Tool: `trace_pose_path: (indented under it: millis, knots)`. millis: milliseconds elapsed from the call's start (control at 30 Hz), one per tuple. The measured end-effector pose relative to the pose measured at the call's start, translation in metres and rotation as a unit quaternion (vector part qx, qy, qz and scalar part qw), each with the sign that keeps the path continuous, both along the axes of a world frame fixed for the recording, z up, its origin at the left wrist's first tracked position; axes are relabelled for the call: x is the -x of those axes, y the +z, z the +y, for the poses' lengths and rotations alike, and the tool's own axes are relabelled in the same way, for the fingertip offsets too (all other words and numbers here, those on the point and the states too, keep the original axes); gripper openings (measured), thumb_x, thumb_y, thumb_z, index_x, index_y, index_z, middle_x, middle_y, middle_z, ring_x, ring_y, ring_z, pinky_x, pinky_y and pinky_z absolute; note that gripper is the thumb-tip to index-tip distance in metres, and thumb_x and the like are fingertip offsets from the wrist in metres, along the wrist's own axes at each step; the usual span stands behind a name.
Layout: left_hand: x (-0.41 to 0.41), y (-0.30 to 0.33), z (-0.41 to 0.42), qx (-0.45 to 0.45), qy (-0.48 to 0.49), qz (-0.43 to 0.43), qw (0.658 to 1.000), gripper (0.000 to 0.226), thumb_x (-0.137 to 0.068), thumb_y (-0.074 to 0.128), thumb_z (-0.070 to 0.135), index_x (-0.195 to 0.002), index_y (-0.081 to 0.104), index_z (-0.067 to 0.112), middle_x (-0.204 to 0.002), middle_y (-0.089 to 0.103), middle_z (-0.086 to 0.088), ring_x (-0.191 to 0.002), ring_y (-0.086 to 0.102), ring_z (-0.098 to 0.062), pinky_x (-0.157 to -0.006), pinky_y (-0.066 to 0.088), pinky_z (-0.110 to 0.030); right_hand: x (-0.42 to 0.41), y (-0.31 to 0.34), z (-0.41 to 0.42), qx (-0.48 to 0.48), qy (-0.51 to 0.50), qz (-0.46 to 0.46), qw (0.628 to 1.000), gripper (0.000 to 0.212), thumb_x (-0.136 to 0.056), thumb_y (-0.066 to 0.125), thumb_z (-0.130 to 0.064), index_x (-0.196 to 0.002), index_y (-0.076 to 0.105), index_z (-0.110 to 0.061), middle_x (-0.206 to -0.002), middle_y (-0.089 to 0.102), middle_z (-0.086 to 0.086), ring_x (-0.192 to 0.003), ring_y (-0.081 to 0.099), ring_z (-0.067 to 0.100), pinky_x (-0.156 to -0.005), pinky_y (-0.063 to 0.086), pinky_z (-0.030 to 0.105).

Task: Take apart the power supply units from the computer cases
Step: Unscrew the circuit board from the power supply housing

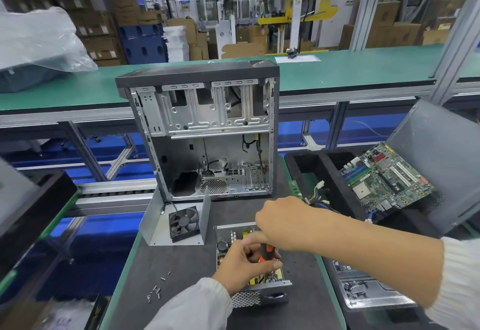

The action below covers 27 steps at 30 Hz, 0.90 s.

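An opened power supply unit (255, 294) lies on the dark mat in front of me, its circuit board exposed. My right hand (281, 222) grips the top of an orange-and-black screwdriver (265, 251) standing upright in the unit. My left hand (244, 264) pinches the screwdriver's lower shaft just above the board. The unit's removed metal cover (153, 226) with a black fan (184, 223) lies to the left. An empty computer case (205, 132) stands upright, open side toward me, behind them.
Several loose screws (155, 290) lie on the mat at the left. A motherboard (384, 176) rests in a black tray at the right, with loose cables (318, 194) beside it. A clear tray of small parts (363, 290) sits at the near right. A green conveyor runs behind.
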<state>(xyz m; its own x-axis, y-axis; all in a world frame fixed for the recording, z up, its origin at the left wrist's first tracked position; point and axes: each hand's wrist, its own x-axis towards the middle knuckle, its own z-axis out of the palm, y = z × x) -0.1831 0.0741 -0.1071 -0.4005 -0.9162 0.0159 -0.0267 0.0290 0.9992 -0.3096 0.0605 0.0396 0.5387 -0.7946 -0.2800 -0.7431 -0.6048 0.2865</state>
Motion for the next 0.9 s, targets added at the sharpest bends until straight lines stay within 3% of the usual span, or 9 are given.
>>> trace_pose_path:
  millis: [133,267,333,400,500,600,667,800,900]
  knots:
    - [0.001,-0.002,-0.002,0.002,0.013,-0.018,1.0,0.008,-0.076,0.083,0.02,-0.082,0.076,0.02,-0.061,0.02,-0.02,-0.063,0.022,-0.031,-0.068,0.043,-0.034,0.001,-0.001,0.001,-0.023,0.026,0.033,0.999,0.029,-0.099,0.048,-0.027,-0.12,0.051,-0.006,-0.114,0.058,0.016,-0.1,0.061,0.036,-0.066,0.039,0.036]
    - [0.0,-0.005,-0.003,-0.01,0.011,-0.013,1.0,0.02,-0.075,0.083,0.024,-0.082,0.073,0.008,-0.063,0.028,-0.013,-0.062,0.027,-0.022,-0.07,0.034,-0.03,0.006,0.004,0.001,-0.098,0.051,0.017,0.994,0.034,-0.092,0.056,-0.014,-0.123,0.044,-0.014,-0.112,0.045,0.011,-0.1,0.053,0.033,-0.051,0.025,0.03]
    - [0.002,-0.002,-0.001,-0.013,0.008,-0.011,1.0,0.011,-0.074,0.083,0.025,-0.081,0.076,0.021,-0.071,0.036,-0.009,-0.069,0.036,-0.019,-0.07,0.042,-0.03,0.007,0.005,-0.001,-0.113,0.061,-0.006,0.992,0.035,-0.089,0.057,-0.009,-0.121,0.047,-0.017,-0.112,0.042,0.008,-0.102,0.049,0.03,-0.05,0.022,0.029]
    - [0.002,-0.001,-0.001,-0.02,-0.001,-0.004,1.0,0.016,-0.072,0.084,0.025,-0.086,0.077,0.022,-0.08,0.046,-0.013,-0.078,0.045,-0.023,-0.077,0.049,-0.035,0.008,0.006,-0.002,-0.126,0.056,-0.022,0.99,0.039,-0.088,0.062,-0.016,-0.124,0.048,-0.02,-0.114,0.042,0.006,-0.104,0.049,0.029,-0.056,0.029,0.031]
    - [0.001,0.001,-0.001,-0.01,-0.014,0.001,1.0,0.019,-0.078,0.079,0.007,-0.097,0.075,0.007,-0.073,0.062,-0.004,-0.071,0.059,-0.013,-0.073,0.05,-0.022,0.005,0.008,-0.001,-0.082,0.003,-0.038,0.996,0.041,-0.092,0.058,-0.041,-0.124,0.05,-0.016,-0.114,0.05,0.01,-0.101,0.057,0.031,-0.067,0.038,0.035]
    - [0.001,0.004,0.0,-0.004,-0.015,0.015,1.0,0.037,-0.077,0.077,-0.003,-0.09,0.074,0.031,-0.08,0.07,-0.002,-0.077,0.066,-0.011,-0.077,0.054,-0.027,0.0,0.004,0.0,0.004,-0.011,-0.004,1.0,0.036,-0.099,0.046,-0.038,-0.117,0.057,-0.008,-0.116,0.057,0.015,-0.102,0.061,0.035,-0.068,0.042,0.036]
    - [0.001,0.004,0.0,-0.007,-0.011,0.016,1.0,0.037,-0.077,0.077,-0.002,-0.085,0.074,0.034,-0.082,0.073,-0.001,-0.08,0.066,-0.016,-0.082,0.055,-0.033,-0.002,0.0,0.001,0.009,0.006,0.015,1.0,0.034,-0.1,0.046,-0.035,-0.115,0.059,-0.007,-0.116,0.06,0.016,-0.102,0.062,0.035,-0.07,0.045,0.036]
    - [0.001,0.002,-0.001,0.002,-0.015,-0.007,1.0,0.019,-0.081,0.077,0.005,-0.092,0.075,0.019,-0.052,0.054,0.017,-0.059,0.051,-0.003,-0.077,0.051,-0.026,0.001,0.0,0.0,-0.006,0.041,0.044,0.998,0.028,-0.1,0.047,-0.026,-0.121,0.051,-0.008,-0.115,0.059,0.015,-0.099,0.061,0.035,-0.063,0.037,0.034]
    - [0.0,-0.001,-0.002,0.006,-0.008,-0.011,1.0,0.007,-0.08,0.078,0.009,-0.086,0.077,0.013,-0.049,0.032,0.012,-0.05,0.033,-0.004,-0.067,0.044,-0.02,0.004,0.004,0.0,-0.058,0.053,0.035,0.996,0.033,-0.095,0.055,-0.018,-0.126,0.043,-0.014,-0.115,0.052,0.012,-0.098,0.058,0.032,-0.058,0.032,0.034]
